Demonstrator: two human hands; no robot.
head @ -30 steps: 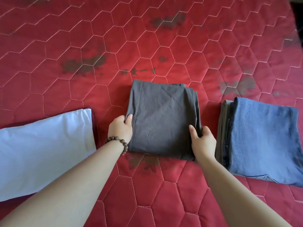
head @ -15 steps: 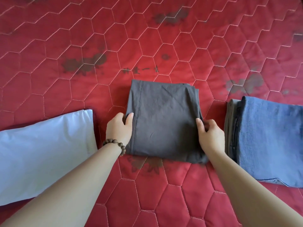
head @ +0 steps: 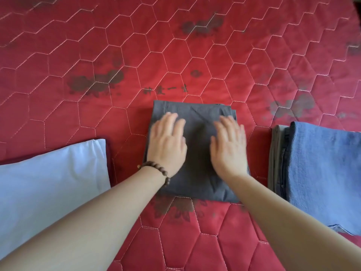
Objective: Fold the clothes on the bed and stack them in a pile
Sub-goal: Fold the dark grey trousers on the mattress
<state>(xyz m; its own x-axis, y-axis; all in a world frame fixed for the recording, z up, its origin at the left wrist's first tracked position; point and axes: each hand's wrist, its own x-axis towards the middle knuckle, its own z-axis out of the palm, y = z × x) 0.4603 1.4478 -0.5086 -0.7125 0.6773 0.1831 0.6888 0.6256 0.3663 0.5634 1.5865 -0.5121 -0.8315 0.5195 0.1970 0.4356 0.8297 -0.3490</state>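
**Both palms flat on the folded grey garment**

A folded grey garment [head: 197,153] lies in the middle of the frame on the bed [head: 195,55], which is covered with a red quilt stitched in hexagons and printed with dark flowers. The garment forms a neat rectangle, its long sides running up and down the frame.

The left hand [head: 167,141] lies palm down on the left half of the garment, fingers straight and spread a little, pointing to the top of the frame. A bracelet [head: 156,169] of brown wooden beads circles its wrist. The right hand [head: 229,145] lies palm down on the right half in the same way, fingers straight. Both hands are blurred. Neither grip is closed on the cloth: the fingers are released and flat, touching its top surface only. The two hands are apart, with a strip of grey cloth between them.

At the right edge of the frame, well apart from the garment, sits a pile: a folded blue garment [head: 328,173] on top of a grey-green one [head: 274,153] whose edge shows along its left side. At the lower left lies a white pillow [head: 48,182], near the left forearm.
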